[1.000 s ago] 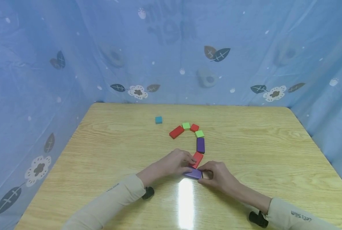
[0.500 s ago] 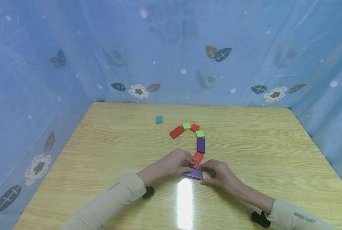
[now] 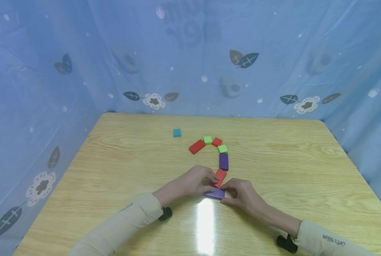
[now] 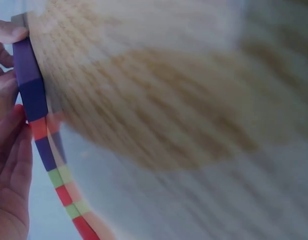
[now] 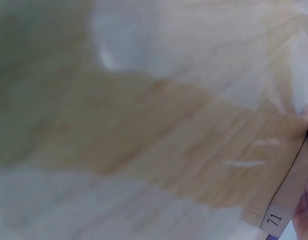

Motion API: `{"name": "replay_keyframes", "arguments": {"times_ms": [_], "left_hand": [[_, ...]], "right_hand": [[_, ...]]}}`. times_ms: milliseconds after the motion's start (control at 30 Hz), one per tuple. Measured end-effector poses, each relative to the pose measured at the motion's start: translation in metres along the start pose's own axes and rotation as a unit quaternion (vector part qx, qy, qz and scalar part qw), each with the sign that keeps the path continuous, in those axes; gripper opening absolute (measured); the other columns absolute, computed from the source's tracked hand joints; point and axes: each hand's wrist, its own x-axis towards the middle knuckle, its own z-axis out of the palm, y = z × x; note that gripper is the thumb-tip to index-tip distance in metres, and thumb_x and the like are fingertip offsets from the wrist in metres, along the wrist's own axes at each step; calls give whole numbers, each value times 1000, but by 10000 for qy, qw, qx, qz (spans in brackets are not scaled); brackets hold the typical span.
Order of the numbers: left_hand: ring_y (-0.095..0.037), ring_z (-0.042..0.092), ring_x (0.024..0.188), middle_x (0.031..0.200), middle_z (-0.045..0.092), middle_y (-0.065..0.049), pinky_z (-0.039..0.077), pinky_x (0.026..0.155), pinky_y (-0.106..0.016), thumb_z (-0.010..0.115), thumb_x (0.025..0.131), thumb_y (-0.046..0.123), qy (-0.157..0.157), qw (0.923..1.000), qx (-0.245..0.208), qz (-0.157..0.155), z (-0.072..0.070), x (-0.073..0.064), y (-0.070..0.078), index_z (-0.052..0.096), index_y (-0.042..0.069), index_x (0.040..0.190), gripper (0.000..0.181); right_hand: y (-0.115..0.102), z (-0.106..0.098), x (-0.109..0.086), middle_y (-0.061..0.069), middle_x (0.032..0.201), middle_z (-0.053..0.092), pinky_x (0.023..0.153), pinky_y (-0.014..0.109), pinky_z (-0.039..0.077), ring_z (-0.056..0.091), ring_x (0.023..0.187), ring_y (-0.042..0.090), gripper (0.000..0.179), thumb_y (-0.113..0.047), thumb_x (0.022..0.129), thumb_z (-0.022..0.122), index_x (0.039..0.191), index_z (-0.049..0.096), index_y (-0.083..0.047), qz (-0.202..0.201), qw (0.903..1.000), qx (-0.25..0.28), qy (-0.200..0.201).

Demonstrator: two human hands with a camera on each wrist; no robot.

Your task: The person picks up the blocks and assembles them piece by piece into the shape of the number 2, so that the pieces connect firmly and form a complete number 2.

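Observation:
My right hand (image 3: 243,193) pinches a plain wooden block (image 3: 229,194) between thumb and fingers. The block sits against the right end of a purple block (image 3: 214,193); the hand covers part of it. In the right wrist view, digits show on the side of the wooden block (image 5: 290,182). My left hand (image 3: 193,181) rests its thumb on the purple block and its fingertips on a red block (image 3: 220,176). Beyond, a curved row continues with a second purple block (image 3: 223,161), a green block (image 3: 222,149), a small red block (image 3: 217,142), another green block (image 3: 207,140) and a long red block (image 3: 197,146).
A small blue block (image 3: 176,133) lies apart, to the left of the row's far end. The wooden table (image 3: 129,160) reflects a bright strip of light near its front. Blue patterned curtains (image 3: 190,71) enclose its back and sides.
My right hand shifted slightly right with the wooden block, then back left, so the block now meets the purple block's end. The left hand has stayed in place.

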Motion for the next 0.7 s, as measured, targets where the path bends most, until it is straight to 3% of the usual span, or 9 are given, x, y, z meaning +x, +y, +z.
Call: {"name": "replay_keyframes", "arguments": {"times_ms": [133,233,367,433,500,600,700], "left_hand": [[-11,63,105,110,70,-1,46,92,-18,71,88,18,-78,9999,-31,-72,-4,3,2,73,8,108,23],[-6,64,92,98,72,1,47,82,-13,68,90,14,-189,9997,-3,-126,-7,10,5,75,8,103,16],[-3,53,66,74,66,5,41,62,-10,66,90,12,-447,9983,346,-163,-13,24,14,76,10,85,12],[-3,53,67,75,67,6,41,62,-10,65,91,12,-458,9976,461,-255,-17,29,18,76,11,86,13],[-4,60,79,87,70,4,46,72,-12,64,92,11,-228,9987,356,-293,-24,32,17,76,9,94,12],[-14,62,107,111,69,-2,48,92,-23,65,91,9,563,9981,-129,-214,-45,33,-4,72,6,111,21],[-21,58,116,120,66,-8,46,99,-31,67,89,7,1441,9832,-1049,-390,-75,29,-43,68,3,116,27]], "right_hand": [[-2,-2,2,-2,86,70,65,21,52,59,75,3,28,-13,68,86,92,74,-7,326,9993,55,-157],[-3,-2,2,-2,86,70,66,21,52,58,75,3,28,-13,67,87,92,74,-7,479,9986,72,-204],[-2,-4,0,-2,85,70,66,22,51,57,74,3,27,-12,66,87,90,74,-8,600,9980,103,-168],[-1,-3,-1,-3,84,70,64,21,49,55,73,2,27,-12,66,87,89,74,-9,621,9978,177,-160],[-2,-2,-2,-4,84,70,63,20,48,54,72,1,27,-11,66,87,90,74,-9,590,9977,274,-161],[-3,0,-2,-3,85,70,62,20,48,53,72,1,27,-12,67,86,91,74,-9,500,9981,318,-158],[-4,-1,-1,-3,87,71,63,20,49,54,73,1,27,-13,67,86,92,74,-9,479,9983,295,-131]]}}
